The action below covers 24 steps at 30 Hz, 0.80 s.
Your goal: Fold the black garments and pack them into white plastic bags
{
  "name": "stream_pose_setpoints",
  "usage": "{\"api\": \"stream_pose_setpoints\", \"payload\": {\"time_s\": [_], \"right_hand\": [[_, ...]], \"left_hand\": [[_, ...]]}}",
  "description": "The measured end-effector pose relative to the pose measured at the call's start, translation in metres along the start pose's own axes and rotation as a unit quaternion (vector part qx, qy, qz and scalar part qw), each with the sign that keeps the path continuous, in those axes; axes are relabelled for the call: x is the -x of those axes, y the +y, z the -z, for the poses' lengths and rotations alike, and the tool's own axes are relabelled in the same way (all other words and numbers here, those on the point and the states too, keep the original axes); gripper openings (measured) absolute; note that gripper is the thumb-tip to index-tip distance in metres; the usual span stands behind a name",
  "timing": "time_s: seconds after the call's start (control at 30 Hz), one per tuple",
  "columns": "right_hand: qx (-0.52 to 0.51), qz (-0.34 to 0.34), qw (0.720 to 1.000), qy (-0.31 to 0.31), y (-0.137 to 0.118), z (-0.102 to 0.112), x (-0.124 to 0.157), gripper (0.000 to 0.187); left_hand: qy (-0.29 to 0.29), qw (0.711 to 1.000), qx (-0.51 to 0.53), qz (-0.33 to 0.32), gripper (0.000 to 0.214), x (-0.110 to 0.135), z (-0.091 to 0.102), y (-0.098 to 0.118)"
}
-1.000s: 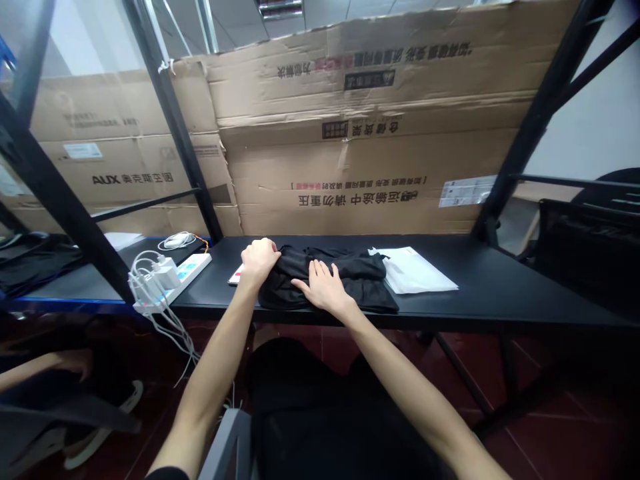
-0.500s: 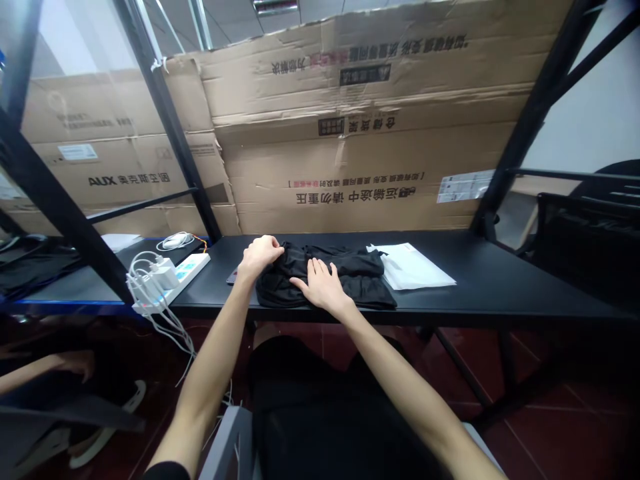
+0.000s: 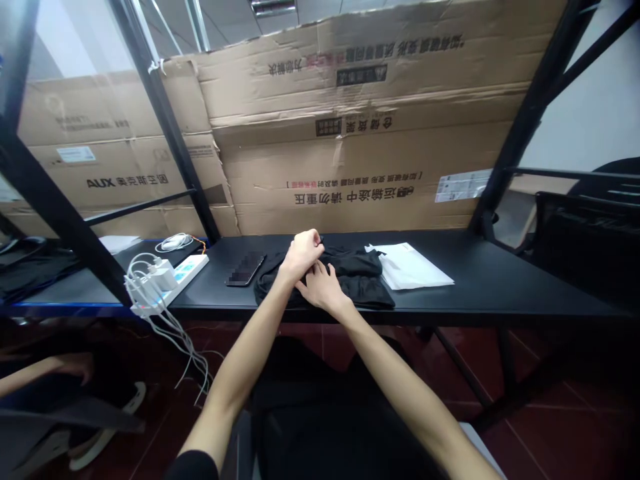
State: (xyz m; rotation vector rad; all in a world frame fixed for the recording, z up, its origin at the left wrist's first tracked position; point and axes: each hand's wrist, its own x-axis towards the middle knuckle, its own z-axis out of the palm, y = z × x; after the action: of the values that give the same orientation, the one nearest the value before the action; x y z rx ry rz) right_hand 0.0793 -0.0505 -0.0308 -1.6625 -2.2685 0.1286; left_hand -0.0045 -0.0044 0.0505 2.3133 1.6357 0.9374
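A black cloth [image 3: 363,287], loosely folded and wrinkled, lies near the front edge of the black table. My left hand [image 3: 303,253] is over its middle, fingers closed in a pinch on a bit of the cloth at the far side. Just below and to the right, my right hand [image 3: 324,287] lies with fingers stretched on the cloth, pressing it down. Some of its fingertips are hidden behind the left hand. The two hands nearly touch. Which kind of garment the cloth is, I cannot tell.
A dark phone [image 3: 245,269] lies left of the cloth. White sheets or bags [image 3: 415,267] lie to the right. A power strip [image 3: 187,270] with white chargers and hanging cables is at the left. Cardboard [image 3: 370,153] stands behind the table [image 3: 500,280]. Another person's arm [image 3: 45,373] shows lower left.
My left hand has moved right, from the cloth's left corner to its middle, carrying the pinched edge over. This uncovers the phone. My right hand stays on the cloth.
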Motion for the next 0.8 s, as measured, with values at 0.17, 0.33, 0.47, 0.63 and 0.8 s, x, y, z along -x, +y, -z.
{"api": "stream_pose_setpoints", "payload": {"time_s": [0.17,0.33,0.47,0.63,0.8], "right_hand": [[-0.003,-0.01,1.0,-0.007,0.0,0.002,0.002,0.084],[-0.007,0.002,1.0,0.015,0.001,0.0,0.005,0.087],[-0.012,0.002,1.0,0.009,0.001,0.001,0.006,0.086],[-0.014,0.002,1.0,0.006,0.001,0.001,0.005,0.087],[-0.013,0.003,1.0,0.01,0.001,-0.001,0.005,0.084]], "left_hand": [[-0.044,0.988,0.117,-0.093,0.017,0.011,-0.005,-0.005],[0.108,0.992,0.059,-0.016,0.03,0.041,0.048,-0.095],[0.12,0.982,-0.09,0.114,0.043,0.061,0.078,-0.17],[0.044,0.975,-0.101,0.194,0.066,0.069,0.076,-0.2],[0.044,0.97,-0.1,0.215,0.068,0.064,0.067,-0.201]]}}
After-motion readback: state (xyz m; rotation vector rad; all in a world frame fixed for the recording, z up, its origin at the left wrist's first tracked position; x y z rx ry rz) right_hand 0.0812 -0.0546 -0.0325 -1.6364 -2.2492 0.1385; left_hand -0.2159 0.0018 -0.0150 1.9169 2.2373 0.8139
